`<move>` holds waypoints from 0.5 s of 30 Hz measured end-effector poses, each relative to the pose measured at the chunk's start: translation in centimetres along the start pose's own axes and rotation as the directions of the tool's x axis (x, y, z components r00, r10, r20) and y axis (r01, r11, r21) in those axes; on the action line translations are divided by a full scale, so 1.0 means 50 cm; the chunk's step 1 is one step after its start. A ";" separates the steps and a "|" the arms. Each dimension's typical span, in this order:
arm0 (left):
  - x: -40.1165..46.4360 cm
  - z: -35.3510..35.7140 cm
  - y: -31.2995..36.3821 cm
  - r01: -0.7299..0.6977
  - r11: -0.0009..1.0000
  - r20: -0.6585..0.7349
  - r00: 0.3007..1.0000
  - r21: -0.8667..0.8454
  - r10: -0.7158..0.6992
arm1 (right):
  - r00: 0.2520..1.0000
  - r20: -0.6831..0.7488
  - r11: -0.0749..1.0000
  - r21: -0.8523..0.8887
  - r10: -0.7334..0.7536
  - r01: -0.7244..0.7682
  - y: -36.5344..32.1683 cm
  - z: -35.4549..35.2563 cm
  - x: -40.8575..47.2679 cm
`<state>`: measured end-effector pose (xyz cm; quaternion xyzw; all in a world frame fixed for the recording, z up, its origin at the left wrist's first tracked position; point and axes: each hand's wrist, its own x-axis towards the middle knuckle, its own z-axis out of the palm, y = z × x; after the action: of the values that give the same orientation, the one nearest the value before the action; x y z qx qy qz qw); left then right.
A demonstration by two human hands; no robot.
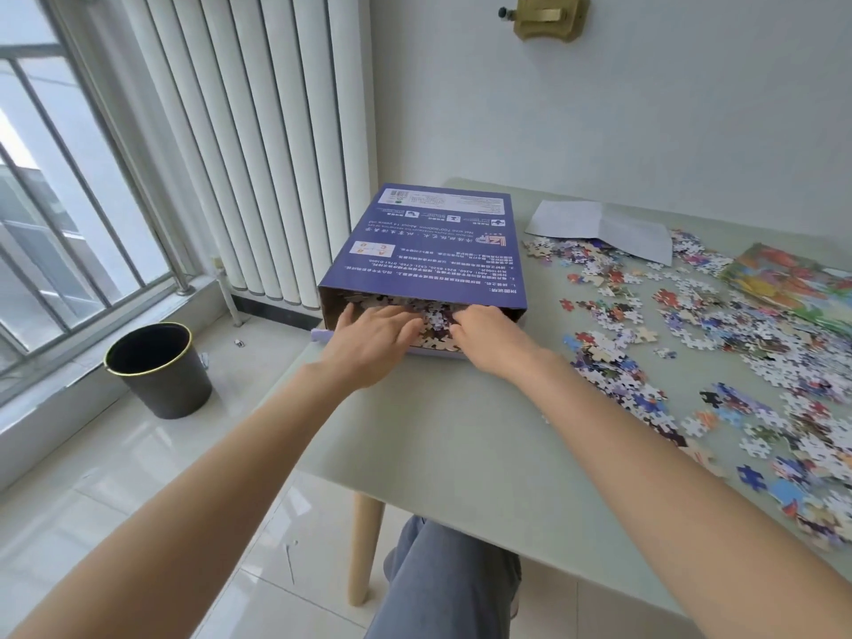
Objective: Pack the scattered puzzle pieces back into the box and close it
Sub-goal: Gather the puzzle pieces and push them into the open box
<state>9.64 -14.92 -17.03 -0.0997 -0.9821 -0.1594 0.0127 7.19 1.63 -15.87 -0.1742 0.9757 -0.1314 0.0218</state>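
Where the blue box (426, 251) lies flat at the left corner of the table (438, 431), its near end open, the left hand (369, 336) and right hand (484, 336) are pressed, fingers spread and nothing gripped, against pieces heaped in the mouth. Scattered puzzle pieces (719, 357) are spread to the right.

Your 2 bare forearms reach forward and converge, wrists close together but apart. Your left hand (373, 336) lies palm down, fingers spread and extended forward, thumb out to the left. Your right hand (486, 334) is also palm down, knuckles raised, its fingers curled inward and tucked out of sight. Neither hand visibly grips anything. Your legs show below, between the arms.
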 end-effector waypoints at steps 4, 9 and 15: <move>-0.033 0.005 -0.022 -0.079 0.997 -0.184 0.980 0.015 0.081 | 0.986 -0.063 0.983 0.092 -0.151 0.157 0.018 0.021 -0.052; -0.037 0.009 -0.022 -0.146 0.989 -0.068 0.987 0.037 0.148 | 0.977 0.150 0.982 0.137 -0.153 0.133 0.009 0.021 -0.032; -0.032 0.000 -0.011 -0.256 0.967 -0.085 0.963 -0.008 0.254 | 0.996 0.060 0.991 0.118 -0.070 0.063 0.009 0.034 0.008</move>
<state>11.11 -15.72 -17.30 -0.2187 -0.9581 -0.1696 0.0732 6.83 1.46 -17.64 -0.2092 0.9589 -0.1827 0.0587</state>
